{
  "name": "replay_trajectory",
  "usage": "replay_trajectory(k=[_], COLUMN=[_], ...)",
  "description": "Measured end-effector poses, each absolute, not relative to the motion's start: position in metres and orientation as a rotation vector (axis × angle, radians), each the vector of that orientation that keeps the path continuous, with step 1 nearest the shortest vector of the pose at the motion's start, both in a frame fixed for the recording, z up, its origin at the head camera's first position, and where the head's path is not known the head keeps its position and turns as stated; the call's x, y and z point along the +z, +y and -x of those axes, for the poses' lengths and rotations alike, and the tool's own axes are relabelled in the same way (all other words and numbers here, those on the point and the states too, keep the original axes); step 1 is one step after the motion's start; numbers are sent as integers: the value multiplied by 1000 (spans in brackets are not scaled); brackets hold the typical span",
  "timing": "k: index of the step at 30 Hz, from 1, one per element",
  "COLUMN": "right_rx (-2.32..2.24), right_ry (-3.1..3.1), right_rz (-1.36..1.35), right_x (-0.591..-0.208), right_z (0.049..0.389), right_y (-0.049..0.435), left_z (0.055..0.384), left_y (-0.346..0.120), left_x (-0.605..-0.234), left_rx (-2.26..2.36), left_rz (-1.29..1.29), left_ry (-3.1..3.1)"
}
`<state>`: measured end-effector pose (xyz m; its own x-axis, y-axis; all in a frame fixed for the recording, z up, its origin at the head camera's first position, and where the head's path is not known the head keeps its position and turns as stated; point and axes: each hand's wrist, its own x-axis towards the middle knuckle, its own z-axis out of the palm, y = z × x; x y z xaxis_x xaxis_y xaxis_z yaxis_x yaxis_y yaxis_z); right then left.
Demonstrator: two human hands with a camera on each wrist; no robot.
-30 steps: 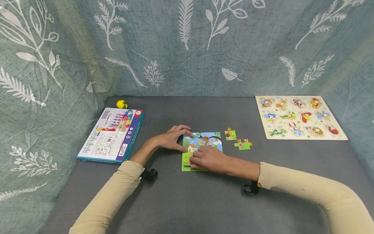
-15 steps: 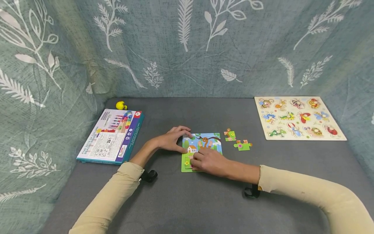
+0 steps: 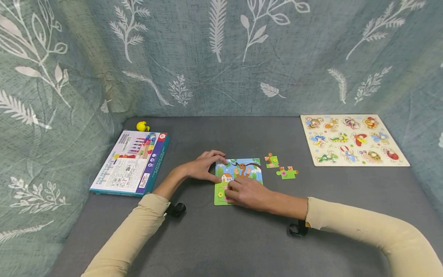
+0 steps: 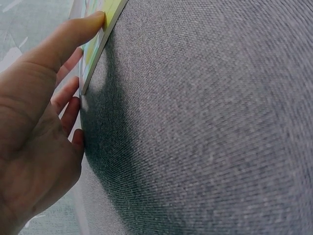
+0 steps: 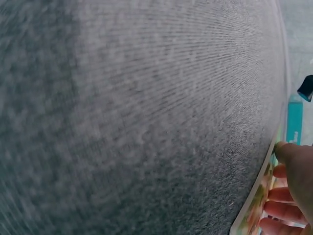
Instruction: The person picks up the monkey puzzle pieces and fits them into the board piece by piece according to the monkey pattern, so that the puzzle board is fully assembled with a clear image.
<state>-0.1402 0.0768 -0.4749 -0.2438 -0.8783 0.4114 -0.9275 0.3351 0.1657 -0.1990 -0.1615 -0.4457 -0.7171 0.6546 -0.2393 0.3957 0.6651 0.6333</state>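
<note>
A small jigsaw puzzle (image 3: 227, 170) with a green and blue picture of a house and a branch lies flat on the dark table in the head view. My left hand (image 3: 203, 167) rests at its upper left corner, thumb and fingers spread apart and touching the edges. In the left wrist view the left thumb (image 4: 80, 30) lies on the board's edge. My right hand (image 3: 250, 193) bends over the lower part, its fingertips on a green puzzle piece (image 3: 221, 195) with a yellow flower. That hand hides much of the lower right picture.
Two loose puzzle pieces, one upper (image 3: 272, 161) and one lower (image 3: 288, 173), lie right of the puzzle. A wooden insect board (image 3: 353, 139) is at the far right. A bead set box (image 3: 129, 163) and a yellow toy (image 3: 142, 126) are at the left.
The green piece under my right fingertips has shifted slightly and now sits flatter in the puzzle. My left hand stays at the corner.
</note>
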Motion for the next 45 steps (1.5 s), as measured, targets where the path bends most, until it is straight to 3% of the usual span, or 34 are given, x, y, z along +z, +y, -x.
replay_trajectory(k=[15,24,45], right_rx=[93,284,393], right_ry=[-2298,-2378,-2629], right_rz=[-1691,-1740,-1263], right_x=[-473,-466,-451], right_z=[135,136,162], right_y=[87,114,218], left_z=[188,185,185], left_y=[-158,-153,-155], left_x=[-444,-438,-439], left_rx=[700,672,712], left_rz=[-806,-799,-784], left_ry=[2452,2486,2472])
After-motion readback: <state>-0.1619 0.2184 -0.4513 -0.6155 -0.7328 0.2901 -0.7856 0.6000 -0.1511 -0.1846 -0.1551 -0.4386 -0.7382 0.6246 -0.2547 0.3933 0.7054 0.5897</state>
